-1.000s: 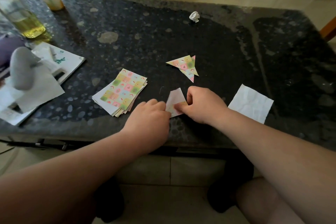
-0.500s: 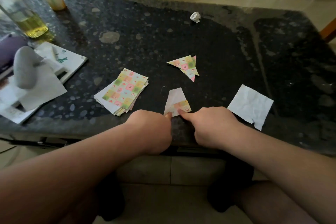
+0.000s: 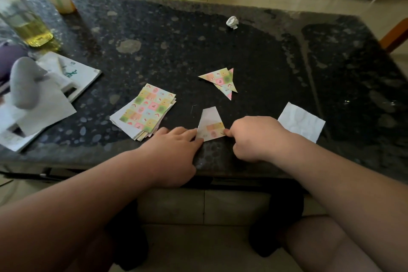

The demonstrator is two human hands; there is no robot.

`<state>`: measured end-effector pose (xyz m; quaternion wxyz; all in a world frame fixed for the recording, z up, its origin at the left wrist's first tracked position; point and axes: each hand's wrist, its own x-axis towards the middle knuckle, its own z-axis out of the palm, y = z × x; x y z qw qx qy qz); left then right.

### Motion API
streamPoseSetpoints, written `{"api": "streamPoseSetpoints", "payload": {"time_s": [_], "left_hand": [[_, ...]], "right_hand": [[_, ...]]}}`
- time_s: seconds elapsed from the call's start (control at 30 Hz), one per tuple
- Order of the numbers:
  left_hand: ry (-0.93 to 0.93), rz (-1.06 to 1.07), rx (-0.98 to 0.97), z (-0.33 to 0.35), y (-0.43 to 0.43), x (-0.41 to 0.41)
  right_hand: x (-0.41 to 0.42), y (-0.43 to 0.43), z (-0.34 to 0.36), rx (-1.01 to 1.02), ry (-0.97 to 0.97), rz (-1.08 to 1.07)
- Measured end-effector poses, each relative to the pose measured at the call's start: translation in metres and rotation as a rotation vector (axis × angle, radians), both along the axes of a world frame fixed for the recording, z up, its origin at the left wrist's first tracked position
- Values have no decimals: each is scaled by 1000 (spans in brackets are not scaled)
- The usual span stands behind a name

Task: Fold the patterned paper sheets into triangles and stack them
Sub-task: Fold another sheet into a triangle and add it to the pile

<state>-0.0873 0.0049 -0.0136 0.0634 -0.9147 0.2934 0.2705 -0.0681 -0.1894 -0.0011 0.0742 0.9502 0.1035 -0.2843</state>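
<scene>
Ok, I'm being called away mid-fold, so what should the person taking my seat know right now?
Hands: left hand rests flat fingers on the half-folded sheet at its left edge; right hand has a fingertip at its right corner, pinch or press unclear.
The unfolded stack lies left of it, the folded triangles beyond it, overlapping.
Left: finish this fold, add it to the triangles, then work through the stack.

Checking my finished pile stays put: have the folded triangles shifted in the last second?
No. The folded triangles lie just where they did, judged against the crumpled paper ball beyond them.
</scene>
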Motion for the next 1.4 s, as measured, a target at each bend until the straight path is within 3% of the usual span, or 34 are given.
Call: {"api": "streamPoseSetpoints", "payload": {"time_s": [0.1, 0.43, 0.67, 0.83, 1.13, 1.4], "left_hand": [[-4, 3, -78, -3, -4, -4], [13, -55, -21, -14, -14, -16], [-54, -107, -11, -23, -16, -17], [-39, -107, -29, -18, -18, -11], [6, -139, -58, -3, -13, -16], [-91, -147, -64, -16, -13, -22]], "right_hand": [[2, 1, 0, -6, 21, -10], [4, 0, 2, 37, 50, -34], [-1, 6, 7, 79, -170, -1], [-16, 12, -7, 56, 53, 146], [2, 14, -6, 26, 68, 173], [19, 7, -3, 54, 174, 123]]}}
